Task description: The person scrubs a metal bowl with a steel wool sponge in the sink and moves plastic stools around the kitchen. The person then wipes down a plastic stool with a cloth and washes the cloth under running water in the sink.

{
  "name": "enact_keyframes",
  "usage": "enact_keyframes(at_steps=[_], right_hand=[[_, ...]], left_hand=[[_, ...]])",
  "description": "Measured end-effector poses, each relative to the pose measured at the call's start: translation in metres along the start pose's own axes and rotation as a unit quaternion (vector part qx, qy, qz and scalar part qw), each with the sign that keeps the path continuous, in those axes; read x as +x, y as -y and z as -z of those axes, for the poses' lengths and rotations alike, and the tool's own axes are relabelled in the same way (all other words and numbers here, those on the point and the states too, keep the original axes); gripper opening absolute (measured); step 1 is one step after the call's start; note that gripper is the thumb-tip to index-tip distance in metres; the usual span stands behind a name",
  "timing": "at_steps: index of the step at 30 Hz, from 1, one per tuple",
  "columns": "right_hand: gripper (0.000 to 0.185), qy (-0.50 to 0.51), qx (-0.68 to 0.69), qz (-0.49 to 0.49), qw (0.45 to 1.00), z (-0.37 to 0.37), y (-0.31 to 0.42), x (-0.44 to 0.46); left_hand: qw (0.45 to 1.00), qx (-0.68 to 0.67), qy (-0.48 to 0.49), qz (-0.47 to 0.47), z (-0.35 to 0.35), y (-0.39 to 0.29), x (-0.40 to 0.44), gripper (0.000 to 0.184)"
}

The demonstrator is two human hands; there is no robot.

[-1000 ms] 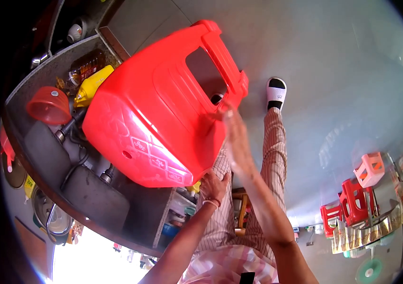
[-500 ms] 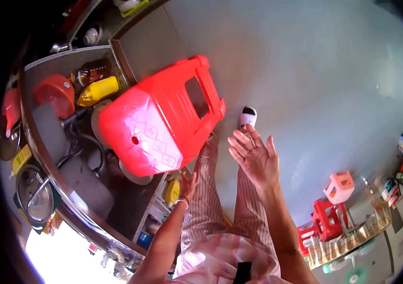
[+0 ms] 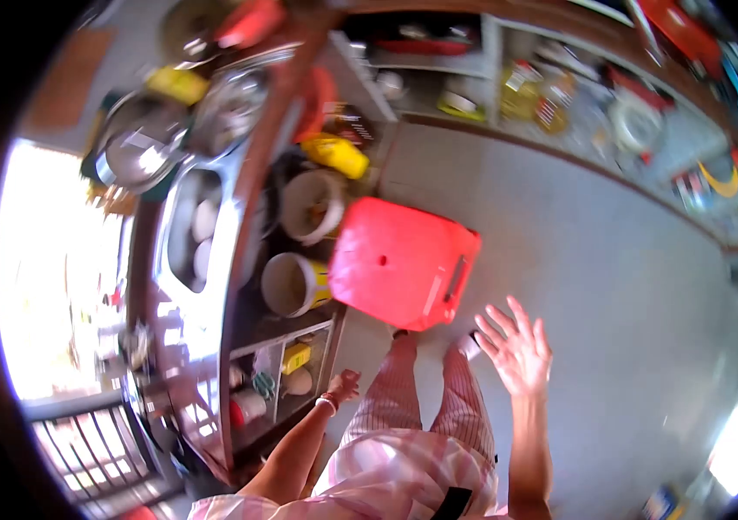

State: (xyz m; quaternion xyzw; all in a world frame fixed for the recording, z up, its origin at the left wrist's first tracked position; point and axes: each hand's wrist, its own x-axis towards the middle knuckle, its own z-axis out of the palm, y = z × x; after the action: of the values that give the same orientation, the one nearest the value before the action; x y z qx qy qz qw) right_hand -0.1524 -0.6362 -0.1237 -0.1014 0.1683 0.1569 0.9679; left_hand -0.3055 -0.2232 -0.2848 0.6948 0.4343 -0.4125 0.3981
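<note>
Red plastic stool (image 3: 399, 282) ahead of the feet (image 3: 468, 346)

Head view: the stool is presenting its seat upward, beside two buckets (image 3: 284, 284) in the cabinet (image 3: 293, 333). The right hand (image 3: 518, 351) is facing palm up, fingers spread, apart from the stool. The left hand (image 3: 346, 385) is hanging near the cabinet, fingers half-curled; blur is hiding whether they are pressing together.

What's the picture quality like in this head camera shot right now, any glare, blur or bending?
Head view: the opening at left blown out to white, glare off the metal pot; head view: shelf bottles smeared, red stool soft, right hand brightly lit; head view: fisheye bending, corners black.
</note>
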Motion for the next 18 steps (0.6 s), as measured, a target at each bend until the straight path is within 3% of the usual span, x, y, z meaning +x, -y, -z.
enact_keyframes(at_steps=[4,5,6,11,18], right_hand=[[0.062,0.048,-0.17,-0.096,0.98,-0.038,-0.007,0.02],[0.064,0.06,-0.202,-0.12,0.97,-0.044,-0.012,0.026],[0.064,0.075,-0.224,-0.143,0.961,-0.055,-0.019,0.031],[0.061,0.125,-0.347,-0.246,0.896,-0.116,-0.074,0.046],[0.055,0.226,-0.534,-0.268,0.769,-0.199,-0.177,0.064]], left_hand=[[0.992,-0.111,-0.05,0.018,-0.001,0.039,-0.039,0.037],[0.985,-0.168,-0.024,0.023,0.001,0.052,-0.047,0.039],[0.985,-0.152,-0.064,0.047,-0.001,0.061,-0.059,0.042],[0.961,-0.247,-0.088,0.086,-0.015,0.129,-0.093,0.044],[0.913,-0.39,-0.063,0.104,-0.038,0.2,-0.113,0.049]])
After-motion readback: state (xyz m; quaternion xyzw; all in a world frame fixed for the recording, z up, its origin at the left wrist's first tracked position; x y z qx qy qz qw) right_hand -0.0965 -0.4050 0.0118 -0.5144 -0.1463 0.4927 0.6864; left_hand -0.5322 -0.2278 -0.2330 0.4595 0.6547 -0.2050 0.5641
